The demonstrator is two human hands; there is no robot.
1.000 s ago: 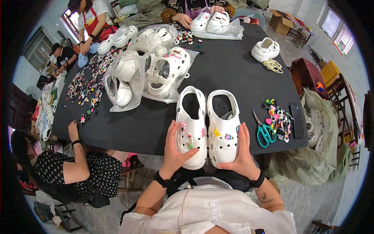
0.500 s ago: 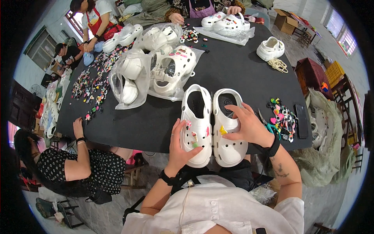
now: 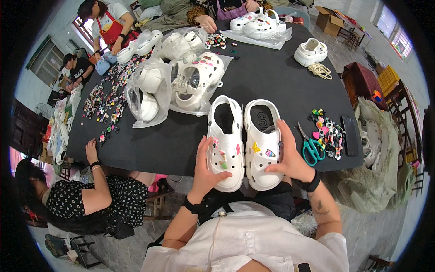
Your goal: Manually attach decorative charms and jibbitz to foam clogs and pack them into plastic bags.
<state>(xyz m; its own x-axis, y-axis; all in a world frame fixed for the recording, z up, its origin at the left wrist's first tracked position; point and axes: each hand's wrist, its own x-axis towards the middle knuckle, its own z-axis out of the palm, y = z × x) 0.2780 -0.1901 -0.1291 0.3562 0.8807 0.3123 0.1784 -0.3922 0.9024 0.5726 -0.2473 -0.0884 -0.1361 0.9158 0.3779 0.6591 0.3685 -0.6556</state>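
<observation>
Side by side, a white clog (image 3: 230,156) on the left and a second white clog (image 3: 259,170) on the right rest at the table's near edge, toes toward me. My left hand (image 3: 204,165) grips the left clog from its outer side, thumb across the toe. Around the outer side of the right clog, my right hand (image 3: 293,156) is closed, its thumb on the upper. Pink and green charms sit in the left clog. A yellow butterfly charm (image 3: 256,147) and a cupcake-like charm (image 3: 270,153) are on the right one.
Teal-handled scissors (image 3: 312,152), a charm pile (image 3: 330,136) and a black phone-like slab (image 3: 349,136) lie right. Bagged clogs (image 3: 149,86) and scattered charms (image 3: 104,97) cover the left. A lone clog (image 3: 311,52) stands far right beside cord (image 3: 320,70). Co-workers sit or stand around the table.
My right hand has moved from over the right clog's upper to its outer side, uncovering the cupcake-like charm and the scissors. Both clogs have shifted slightly left.
</observation>
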